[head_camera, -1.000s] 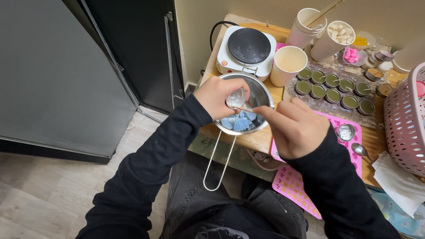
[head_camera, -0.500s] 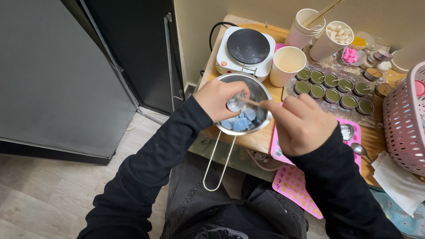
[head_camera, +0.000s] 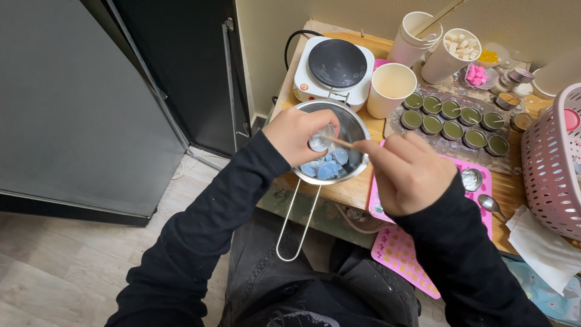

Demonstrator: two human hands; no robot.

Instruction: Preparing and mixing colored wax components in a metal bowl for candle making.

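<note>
Over wooden table (head_camera: 348,194), left hand (head_camera: 298,134) pinches tin (head_camera: 319,143); right hand (head_camera: 407,172) pinches stick (head_camera: 338,142).

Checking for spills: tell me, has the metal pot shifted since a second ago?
No. The metal pot sits as before at the table edge, just below the hot plate.

A home hobby corner set up for candle or wax-melt making, squeezed beside a dark cabinet on a pale wood-look floor. The landmark is a small white electric hotplate (head_camera: 331,69) at the far corner of a wooden table (head_camera: 354,191). Just right of it stand paper cups (head_camera: 392,89), further right rows of small filled tins (head_camera: 454,120), and nearer, pink silicone moulds (head_camera: 399,254).
</note>
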